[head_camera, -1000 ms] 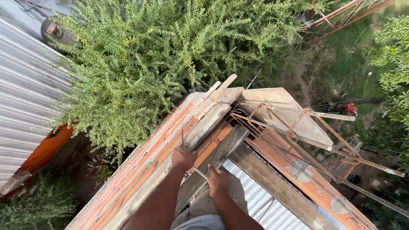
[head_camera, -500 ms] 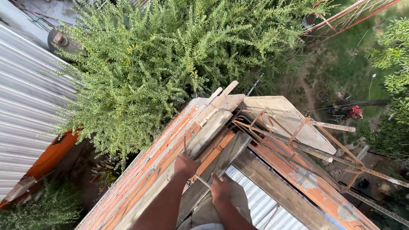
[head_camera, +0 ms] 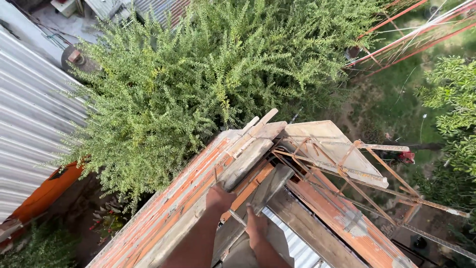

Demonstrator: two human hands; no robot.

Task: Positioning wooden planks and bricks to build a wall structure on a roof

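1. At the far left of the frame we see a ribbed grey sheet-metal roof (head_camera: 27, 124) sloping down, with an orange curved panel (head_camera: 47, 191) just below its lower edge.

2. Moving right, a big feathery green bush (head_camera: 198, 79) fills the upper middle of the frame and reaches up against the wall top where we are working.

3. In the lower middle runs the top of an orange brick wall (head_camera: 163, 213), with weathered grey wooden planks (head_camera: 248, 154) laid lengthwise along it. We judge they lie flat there because the wall top carries them.

4. Our left hand (head_camera: 219, 197) rests knuckles-up on a plank, its fingers curled down over the plank's edge, seemingly to steady it. How tightly it grips we cannot tell.

5. Just right of it, our right hand (head_camera: 256, 227) is closed around a thin grey metal rod (head_camera: 237, 217), which reaches across toward the left hand.

6. Below the hands lies a strip of corrugated white sheet (head_camera: 292, 243), between the planks and a broad brown timber beam (head_camera: 317, 233).

7. Further right, a rusty lattice of thin steel bars (head_camera: 347, 173) lies across a pale slab and juts beyond it.

8. At the far right are leafy shrubs (head_camera: 453, 114), well below us.
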